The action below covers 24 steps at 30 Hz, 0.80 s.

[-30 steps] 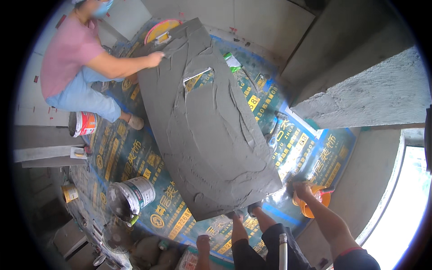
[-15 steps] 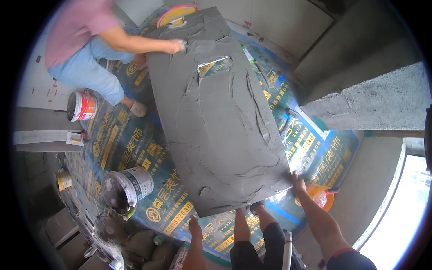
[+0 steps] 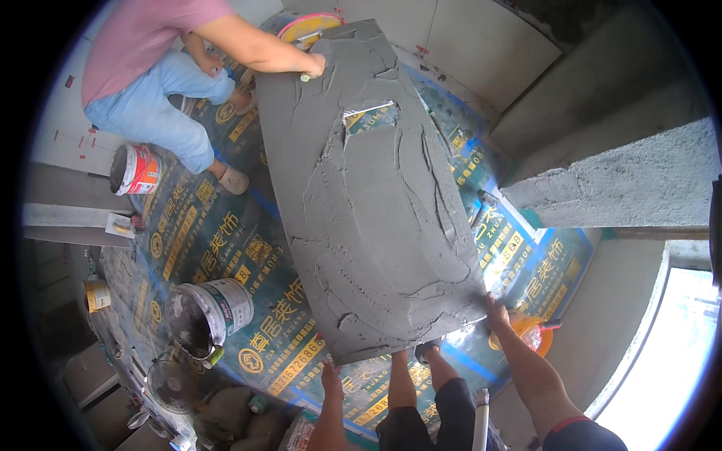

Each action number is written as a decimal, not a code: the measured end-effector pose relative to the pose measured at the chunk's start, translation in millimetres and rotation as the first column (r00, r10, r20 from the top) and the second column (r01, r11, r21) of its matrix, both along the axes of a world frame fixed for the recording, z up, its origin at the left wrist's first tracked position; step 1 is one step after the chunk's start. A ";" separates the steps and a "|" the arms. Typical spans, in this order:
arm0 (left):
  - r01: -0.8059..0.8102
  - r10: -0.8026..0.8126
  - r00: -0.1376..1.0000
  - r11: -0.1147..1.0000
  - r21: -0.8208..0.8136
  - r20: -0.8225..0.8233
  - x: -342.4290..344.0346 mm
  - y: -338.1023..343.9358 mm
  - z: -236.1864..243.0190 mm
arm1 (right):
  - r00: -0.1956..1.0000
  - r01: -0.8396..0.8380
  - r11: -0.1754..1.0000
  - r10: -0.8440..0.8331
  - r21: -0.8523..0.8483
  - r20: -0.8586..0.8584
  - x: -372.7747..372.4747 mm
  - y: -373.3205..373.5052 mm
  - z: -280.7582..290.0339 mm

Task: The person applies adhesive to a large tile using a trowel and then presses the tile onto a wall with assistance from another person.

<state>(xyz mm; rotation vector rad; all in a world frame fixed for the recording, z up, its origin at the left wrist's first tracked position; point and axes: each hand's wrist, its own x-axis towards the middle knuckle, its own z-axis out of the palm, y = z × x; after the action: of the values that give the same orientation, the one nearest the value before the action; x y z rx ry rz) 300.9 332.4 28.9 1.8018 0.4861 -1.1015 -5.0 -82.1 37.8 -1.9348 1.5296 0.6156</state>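
A large slab [image 3: 376, 240] coated in wet grey mortar, with a rectangular cutout, lies tilted across the middle of the view. My left hand [image 3: 332, 376] is at its lower left corner, fingers curled up against the edge. My right hand [image 3: 497, 312] grips the lower right corner, thumb at the edge and fingers partly hidden beneath. A co-worker in a pink top [image 3: 135, 49] crouches at the upper left, a hand [image 3: 316, 64] on a small tool at the slab's far part.
Printed protective sheeting [image 3: 195, 233] covers the floor. Buckets stand at left [image 3: 135, 169] and lower left [image 3: 229, 308], an orange bucket [image 3: 538, 338] beside my right arm. A rough concrete ledge [image 3: 609, 180] and a bright window [image 3: 662, 338] are at right.
Over the last second my hands rose from below to the slab's near corners. The slab sits a little further right in view. The co-worker's hand moved along the far part.
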 end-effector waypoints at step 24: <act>0.091 -0.087 0.995 0.988 0.122 -0.039 10.4 -3.4 6.3 | 0.899 0.429 0.902 -0.432 0.050 0.078 32.4 0.2 38.2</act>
<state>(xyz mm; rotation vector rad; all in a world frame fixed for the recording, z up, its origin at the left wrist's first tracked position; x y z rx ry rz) 311.4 329.0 35.2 1.9311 0.5074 -1.1871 27.4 -81.9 75.9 -1.5017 1.8022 0.3523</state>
